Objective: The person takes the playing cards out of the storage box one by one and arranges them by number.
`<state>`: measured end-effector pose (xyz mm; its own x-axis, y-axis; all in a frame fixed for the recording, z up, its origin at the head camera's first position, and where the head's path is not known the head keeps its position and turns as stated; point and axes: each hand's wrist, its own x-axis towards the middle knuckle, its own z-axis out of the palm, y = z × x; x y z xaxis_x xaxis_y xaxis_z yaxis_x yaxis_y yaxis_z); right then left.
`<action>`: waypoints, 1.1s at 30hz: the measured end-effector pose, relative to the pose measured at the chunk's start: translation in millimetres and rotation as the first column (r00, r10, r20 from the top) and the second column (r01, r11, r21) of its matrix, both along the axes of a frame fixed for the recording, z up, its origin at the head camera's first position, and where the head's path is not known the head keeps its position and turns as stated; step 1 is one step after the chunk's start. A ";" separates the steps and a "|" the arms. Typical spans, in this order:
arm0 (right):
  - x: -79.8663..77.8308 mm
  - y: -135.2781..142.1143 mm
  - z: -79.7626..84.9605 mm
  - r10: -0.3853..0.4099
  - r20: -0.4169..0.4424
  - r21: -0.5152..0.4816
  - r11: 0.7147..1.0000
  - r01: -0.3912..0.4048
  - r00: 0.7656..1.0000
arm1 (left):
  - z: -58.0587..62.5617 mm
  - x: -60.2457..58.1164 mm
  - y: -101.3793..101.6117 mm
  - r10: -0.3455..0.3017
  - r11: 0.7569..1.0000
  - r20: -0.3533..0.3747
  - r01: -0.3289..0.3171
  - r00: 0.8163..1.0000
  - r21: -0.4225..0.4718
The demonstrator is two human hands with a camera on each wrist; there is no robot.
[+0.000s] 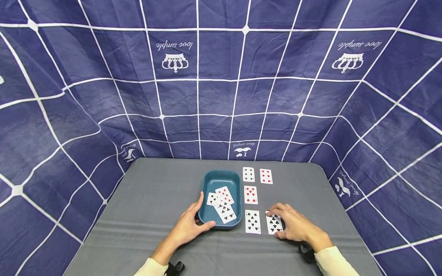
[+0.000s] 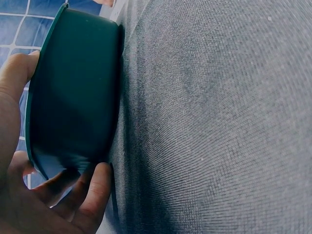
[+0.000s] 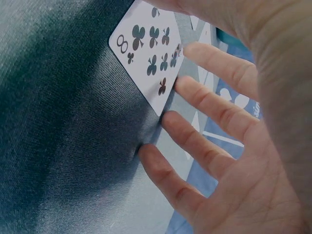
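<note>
At its near left corner, my left hand (image 1: 188,226) grips a dark teal plastic tray (image 1: 238,180), thumb at the near rim and fingers along the left side. From the left wrist, that hand (image 2: 53,180) curls round the tray's wall (image 2: 75,83). Inside lie a red-diamond card (image 1: 225,194) and black-suit cards (image 1: 226,213), overlapping. My right hand (image 1: 293,222) holds an eight of clubs (image 3: 148,53) by opposite edges, close over the cloth. The thumb is at its near end, the index fingertip (image 3: 192,50) at its far end; the other fingers spread beside it.
Right of the tray lie face-up cards: a black spade card (image 1: 253,221) beside the eight of clubs, a heart card (image 1: 250,194) above it, then a black card (image 1: 248,174) and a red card (image 1: 266,176) farther back. Grey cloth (image 1: 165,188) covers the table; a blue gridded curtain (image 1: 221,96) surrounds it.
</note>
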<state>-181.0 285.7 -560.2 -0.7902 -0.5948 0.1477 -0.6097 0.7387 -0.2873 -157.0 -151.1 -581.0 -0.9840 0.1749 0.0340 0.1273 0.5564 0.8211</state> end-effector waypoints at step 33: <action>-25.4 -104.1 48.4 0.100 -0.166 0.063 0.994 -0.091 0.981 | 1.3 -0.4 -0.8 -0.015 1.000 -0.011 0.014 1.000 -0.027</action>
<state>-206.5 181.6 -511.8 -0.6961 -0.6771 0.2386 -0.7143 0.6867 -0.1352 -157.4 -151.9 -579.7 -0.9809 0.1903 0.0398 0.1444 0.5759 0.8047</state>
